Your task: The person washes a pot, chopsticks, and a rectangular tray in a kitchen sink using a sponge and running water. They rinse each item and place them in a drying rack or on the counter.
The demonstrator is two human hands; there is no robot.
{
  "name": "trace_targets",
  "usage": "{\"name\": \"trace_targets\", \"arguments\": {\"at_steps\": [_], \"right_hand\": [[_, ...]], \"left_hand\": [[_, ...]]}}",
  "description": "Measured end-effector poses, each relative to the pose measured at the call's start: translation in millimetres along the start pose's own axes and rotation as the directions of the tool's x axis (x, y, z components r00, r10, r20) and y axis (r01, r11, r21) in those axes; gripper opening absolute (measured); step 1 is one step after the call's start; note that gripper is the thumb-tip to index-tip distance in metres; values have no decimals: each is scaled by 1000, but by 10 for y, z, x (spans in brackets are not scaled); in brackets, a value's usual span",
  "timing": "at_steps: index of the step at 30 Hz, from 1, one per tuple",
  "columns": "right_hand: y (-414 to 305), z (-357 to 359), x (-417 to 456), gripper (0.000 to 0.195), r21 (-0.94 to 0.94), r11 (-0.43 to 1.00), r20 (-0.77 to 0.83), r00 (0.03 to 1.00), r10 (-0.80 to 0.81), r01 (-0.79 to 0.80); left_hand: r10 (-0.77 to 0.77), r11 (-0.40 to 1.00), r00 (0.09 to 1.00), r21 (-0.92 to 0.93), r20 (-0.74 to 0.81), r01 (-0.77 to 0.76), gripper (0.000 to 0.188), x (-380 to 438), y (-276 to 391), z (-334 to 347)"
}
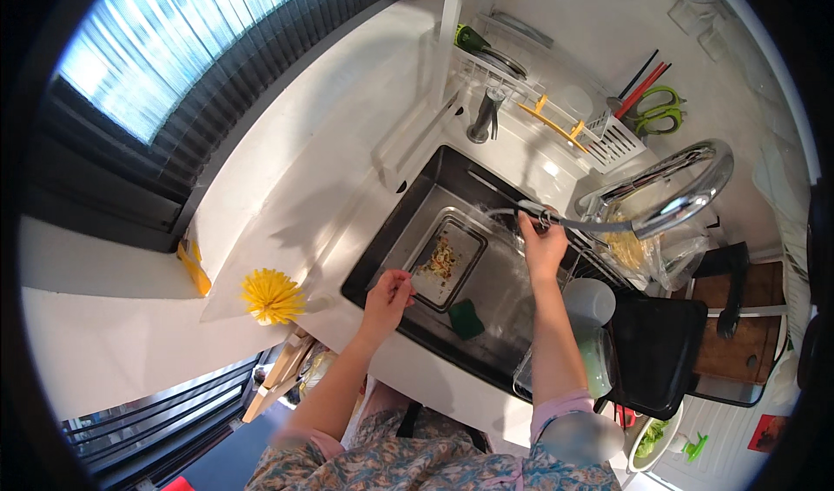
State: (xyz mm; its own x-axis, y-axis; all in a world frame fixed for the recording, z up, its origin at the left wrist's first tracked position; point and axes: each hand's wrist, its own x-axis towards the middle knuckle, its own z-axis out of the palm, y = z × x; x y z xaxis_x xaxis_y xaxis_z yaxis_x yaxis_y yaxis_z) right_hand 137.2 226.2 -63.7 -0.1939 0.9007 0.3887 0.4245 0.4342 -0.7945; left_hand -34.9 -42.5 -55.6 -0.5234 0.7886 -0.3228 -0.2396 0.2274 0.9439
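My right hand [545,247] grips the pull-out spray head [535,213] of the chrome faucet [690,185], over the right part of the dark kitchen sink [404,230]. Water seems to come from the head towards the sink's back. Over the sink's near left edge is my left hand [389,295], its fingers curled together; whether it holds something small cannot be told. Beside it, in the sink, lies a rectangular metal tray or drain basket [464,260] with food scraps [443,262] in its middle. A dark green scouring pad [465,320] rests by the tray's near corner.
Left of the sink stands a yellow-bristled brush [272,297]. Behind it are a metal dispenser [484,116] and a white rack [616,144] with green-handled scissors [659,110]. To the right are plastic containers [588,302], a black pan or tray [655,354] and wooden cutting boards [736,348].
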Motion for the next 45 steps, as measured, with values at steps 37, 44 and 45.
{"name": "trace_targets", "arguments": {"at_steps": [37, 44, 45], "right_hand": [[-1175, -924, -525, 29, -164, 972, 150, 969, 196, -171], [-1413, -1091, -271, 34, -315, 949, 1, 1000, -7, 7], [-1542, -1099, -193, 34, -276, 961, -10, 1000, -22, 18]], "left_hand": [[553, 376, 264, 46, 790, -925, 16, 1725, 1337, 2846], [500, 560, 606, 302, 619, -771, 19, 1792, 1404, 2040], [411, 530, 723, 499, 555, -685, 23, 1793, 1368, 1784]]}}
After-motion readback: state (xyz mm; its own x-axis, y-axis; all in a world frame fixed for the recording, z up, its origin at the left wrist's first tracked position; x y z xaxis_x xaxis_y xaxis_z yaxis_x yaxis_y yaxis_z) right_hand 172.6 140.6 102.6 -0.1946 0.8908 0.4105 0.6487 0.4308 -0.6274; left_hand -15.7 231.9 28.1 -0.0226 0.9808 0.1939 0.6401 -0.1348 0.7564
